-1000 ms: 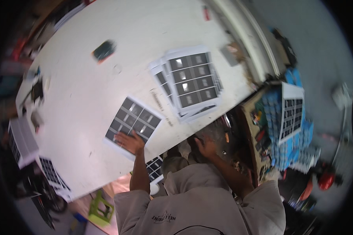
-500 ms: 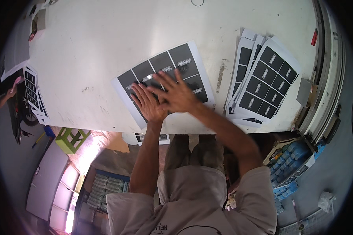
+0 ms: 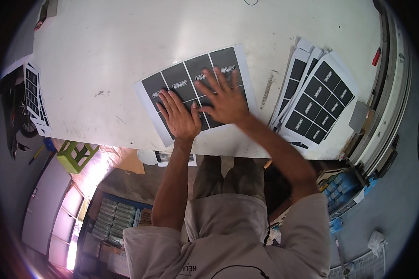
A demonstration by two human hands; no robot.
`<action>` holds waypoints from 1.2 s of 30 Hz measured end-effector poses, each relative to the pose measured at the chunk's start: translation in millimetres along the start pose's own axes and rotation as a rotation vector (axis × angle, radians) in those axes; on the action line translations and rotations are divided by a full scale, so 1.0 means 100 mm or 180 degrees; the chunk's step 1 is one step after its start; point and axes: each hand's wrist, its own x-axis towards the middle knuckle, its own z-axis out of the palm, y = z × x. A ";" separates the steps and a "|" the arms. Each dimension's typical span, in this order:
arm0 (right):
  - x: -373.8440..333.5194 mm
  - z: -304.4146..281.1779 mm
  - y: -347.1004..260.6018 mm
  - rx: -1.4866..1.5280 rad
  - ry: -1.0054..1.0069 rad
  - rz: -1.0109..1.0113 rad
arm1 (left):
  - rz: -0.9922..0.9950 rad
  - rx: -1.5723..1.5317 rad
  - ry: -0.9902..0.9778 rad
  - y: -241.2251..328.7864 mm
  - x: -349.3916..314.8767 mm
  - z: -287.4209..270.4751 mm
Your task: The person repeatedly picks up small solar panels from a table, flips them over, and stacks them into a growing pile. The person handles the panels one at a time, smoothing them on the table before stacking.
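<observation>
Fingers [image 3: 209, 79] flat on 1 sheet [image 3: 198, 69]

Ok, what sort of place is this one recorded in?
Probably a small print or label workshop. Both hands, left hand and right hand, press flat on a printed sheet of black labels on a worn white worktable; a fanned stack of similar sheets lies alongside, with boxed stock below.
</observation>
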 end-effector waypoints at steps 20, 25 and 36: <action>0.63 -0.83 1.41 -0.2397 0.0828 0.1376 | -0.0077 0.0097 0.0016 0.02 -0.03 -0.01; 1.04 -0.31 -0.25 -0.0647 0.0464 0.0408 | -0.0075 0.0131 0.0088 0.02 0.00 0.01; 1.10 -0.59 0.87 -0.1584 0.0691 0.0475 | -0.0141 0.0039 0.0137 0.03 -0.01 -0.03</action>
